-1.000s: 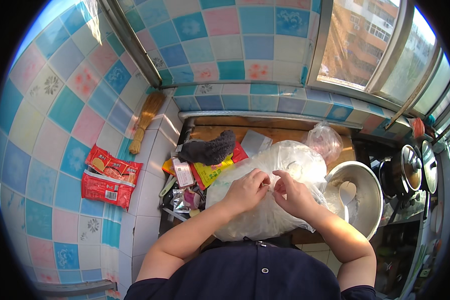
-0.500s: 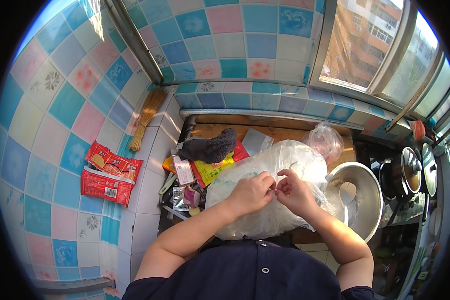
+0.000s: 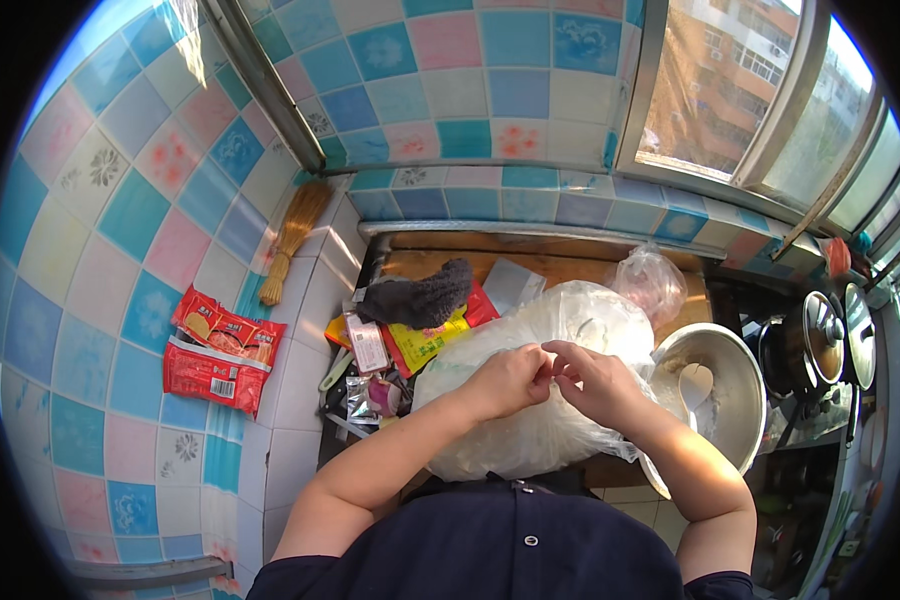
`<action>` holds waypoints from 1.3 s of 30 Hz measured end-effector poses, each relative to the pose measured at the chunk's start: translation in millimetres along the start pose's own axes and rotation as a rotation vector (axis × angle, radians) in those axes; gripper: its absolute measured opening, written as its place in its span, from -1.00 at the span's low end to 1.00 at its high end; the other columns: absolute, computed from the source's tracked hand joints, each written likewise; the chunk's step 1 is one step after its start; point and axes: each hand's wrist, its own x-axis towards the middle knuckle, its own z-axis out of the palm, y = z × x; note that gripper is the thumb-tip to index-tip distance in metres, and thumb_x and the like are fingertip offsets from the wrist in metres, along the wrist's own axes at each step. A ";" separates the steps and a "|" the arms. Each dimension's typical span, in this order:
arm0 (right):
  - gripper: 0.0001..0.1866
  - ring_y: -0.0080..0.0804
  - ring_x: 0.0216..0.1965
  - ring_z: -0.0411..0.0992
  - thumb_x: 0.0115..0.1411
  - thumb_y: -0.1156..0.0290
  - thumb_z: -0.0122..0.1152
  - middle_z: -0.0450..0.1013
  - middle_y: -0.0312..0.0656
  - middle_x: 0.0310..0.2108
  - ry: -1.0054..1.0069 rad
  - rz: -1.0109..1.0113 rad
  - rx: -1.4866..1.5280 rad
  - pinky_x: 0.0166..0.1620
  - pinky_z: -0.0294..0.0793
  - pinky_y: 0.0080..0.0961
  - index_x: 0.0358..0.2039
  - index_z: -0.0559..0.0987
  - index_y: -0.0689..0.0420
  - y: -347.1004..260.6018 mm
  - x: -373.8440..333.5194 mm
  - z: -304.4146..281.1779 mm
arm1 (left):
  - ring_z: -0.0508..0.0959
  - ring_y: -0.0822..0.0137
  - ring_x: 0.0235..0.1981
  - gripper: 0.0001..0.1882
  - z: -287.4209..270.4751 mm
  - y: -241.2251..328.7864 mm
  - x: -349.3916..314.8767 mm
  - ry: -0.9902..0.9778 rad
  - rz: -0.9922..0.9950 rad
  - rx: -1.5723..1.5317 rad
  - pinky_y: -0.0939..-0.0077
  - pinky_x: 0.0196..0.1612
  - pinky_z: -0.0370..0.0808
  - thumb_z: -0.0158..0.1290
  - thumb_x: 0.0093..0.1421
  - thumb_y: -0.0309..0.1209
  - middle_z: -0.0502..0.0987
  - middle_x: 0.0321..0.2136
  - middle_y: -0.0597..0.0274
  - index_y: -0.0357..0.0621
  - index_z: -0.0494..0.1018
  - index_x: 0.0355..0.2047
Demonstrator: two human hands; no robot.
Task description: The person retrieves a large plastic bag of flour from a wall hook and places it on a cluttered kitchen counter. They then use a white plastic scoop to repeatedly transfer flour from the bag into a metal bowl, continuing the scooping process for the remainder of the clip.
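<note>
A large, bulging, translucent white plastic bag point(image 3: 500, 445) lies on the wooden board right in front of me. Above its middle my two hands meet at the fingertips. My left hand point(image 3: 510, 382) is curled, thumb and fingers pressed together. My right hand point(image 3: 598, 385) is bent beside it, its fingers drawn in toward the thumb. Whatever is pinched there is too small or hidden to make out. Just right of the bag stands a metal bowl point(image 3: 738, 425) with a white paddle-shaped spoon point(image 3: 695, 385) inside.
Left of the bag are a dark grey cloth point(image 3: 420, 295), a yellow-red packet point(image 3: 430, 338) and a purple onion point(image 3: 381, 396). A smaller clear bag point(image 3: 650, 285) sits behind. Red packets point(image 3: 220, 350) and a straw brush point(image 3: 295, 240) lie far left. A lidded pot point(image 3: 815, 340) stands right.
My right hand has rolled over slightly, its back now turned up more and its fingers closer to the left. Both hands stay together over the bag.
</note>
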 end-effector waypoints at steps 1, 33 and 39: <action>-0.53 -0.13 -0.41 0.52 0.05 0.55 0.06 0.52 -0.12 -0.38 -0.014 -0.029 -0.048 -0.38 0.52 -0.29 0.03 0.35 0.05 0.1 1.7 -0.1 | 0.54 0.00 -0.41 -0.85 -1.2 1.4 1.7 -0.038 -0.030 0.004 0.25 -0.31 0.49 0.07 -0.03 -0.42 0.50 -0.40 0.01 -0.22 0.41 -0.44; -0.38 -0.14 -0.55 0.49 -0.02 0.56 0.11 0.48 -0.16 -0.51 0.031 -0.095 -0.234 -0.50 0.49 -0.28 0.11 0.23 0.15 20.1 0.9 16.0 | 0.54 0.22 -0.43 -0.87 -4.2 3.2 -7.3 0.066 -0.072 -0.124 0.39 -0.33 0.46 0.10 0.08 -0.41 0.51 -0.44 0.18 -0.17 0.42 -0.41; -0.49 -0.07 -0.55 0.49 0.04 0.53 0.08 0.50 -0.07 -0.45 0.051 -0.143 -0.246 -0.52 0.49 -0.24 0.06 0.30 0.16 16.6 2.1 16.9 | 0.55 0.09 -0.37 -0.82 -1.4 6.2 -2.2 0.046 -0.082 -0.016 0.29 -0.30 0.48 0.11 0.04 -0.35 0.53 -0.41 0.11 -0.18 0.43 -0.42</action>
